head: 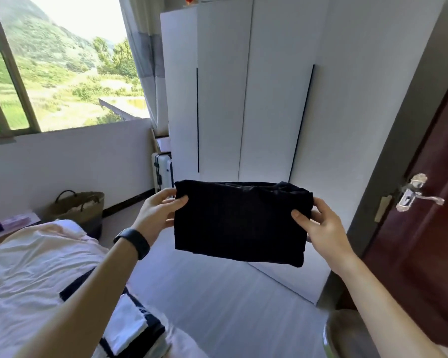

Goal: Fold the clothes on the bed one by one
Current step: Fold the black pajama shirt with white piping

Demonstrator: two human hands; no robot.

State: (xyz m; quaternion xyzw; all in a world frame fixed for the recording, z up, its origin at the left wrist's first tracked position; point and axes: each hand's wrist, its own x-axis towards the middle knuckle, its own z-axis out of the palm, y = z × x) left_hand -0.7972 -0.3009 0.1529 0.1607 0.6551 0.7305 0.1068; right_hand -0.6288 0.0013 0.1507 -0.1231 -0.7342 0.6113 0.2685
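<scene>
A folded black garment (239,223) is held up in mid-air before a white wardrobe (243,94).
The left hand (157,215) and right hand (318,223) pinch its opposite edges, clear of the bed (36,267) at near left.

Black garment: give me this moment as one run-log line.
stage: fold in progress | black garment: folded, held up in air | left hand: grips left edge | right hand: grips right edge

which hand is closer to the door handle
Right. The right hand pinches the right edge of the garment, left of the door handle and a little lower; the left hand holds the opposite edge, farther away.
</scene>
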